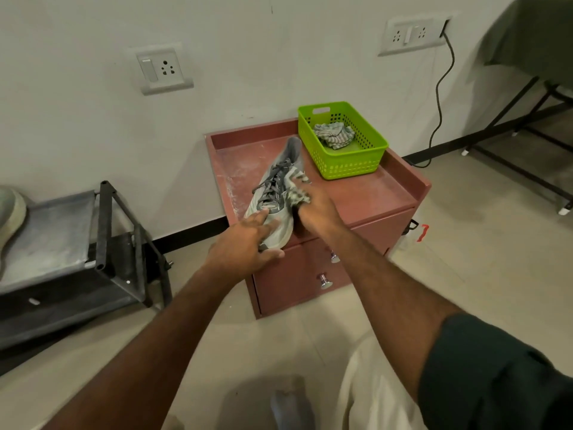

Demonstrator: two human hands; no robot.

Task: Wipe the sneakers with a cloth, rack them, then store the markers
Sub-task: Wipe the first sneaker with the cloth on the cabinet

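Left hand (245, 240) steadies the sneaker (276, 193) with spread fingers; right hand (316, 207) clutches a cloth (298, 193) against it, green basket (344, 162) beyond.

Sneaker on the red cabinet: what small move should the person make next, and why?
Probably draw the cloth along the sneaker toward its toe. The right hand already presses the cloth to the shoe's side near the laces, while the left hand steadies the heel, so wiping seems under way.
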